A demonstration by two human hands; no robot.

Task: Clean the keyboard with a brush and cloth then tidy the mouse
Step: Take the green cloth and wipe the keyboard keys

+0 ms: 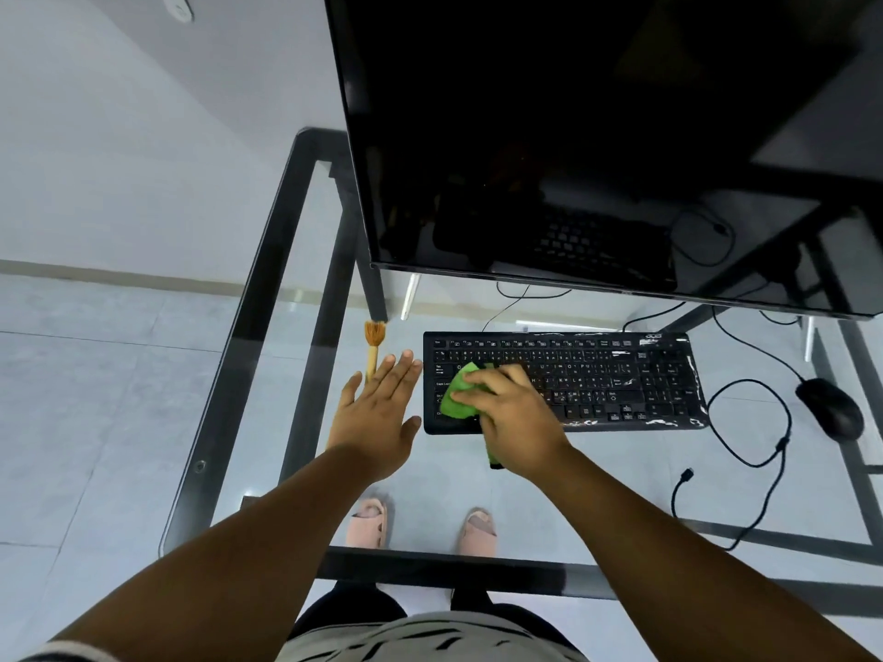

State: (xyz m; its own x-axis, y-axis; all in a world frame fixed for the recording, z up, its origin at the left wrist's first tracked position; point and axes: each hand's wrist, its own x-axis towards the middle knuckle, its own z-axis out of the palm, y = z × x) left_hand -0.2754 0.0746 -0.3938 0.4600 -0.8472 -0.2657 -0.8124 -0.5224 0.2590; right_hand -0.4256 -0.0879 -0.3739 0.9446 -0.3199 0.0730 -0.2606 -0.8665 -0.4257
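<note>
A black keyboard [621, 375] lies on the glass desk [248, 317] under the monitor. My right hand [511, 413] grips a green cloth [458, 396] and holds it down on the keyboard's left keys. Just left of the keyboard my left hand [377, 413] lies flat with straight fingers and holds nothing. It partly covers the handle of a wooden brush [374, 344], whose bristles point away from me. A black mouse [831, 406] sits to the right of the keyboard, its cable [774, 451] looping loosely across the glass.
A large dark monitor [597, 136] stands over the back of the desk, with cables trailing beneath it. The desk has a black metal frame; its near edge [454, 570] runs close to my body. My feet in pink slippers [368, 523] show through the glass.
</note>
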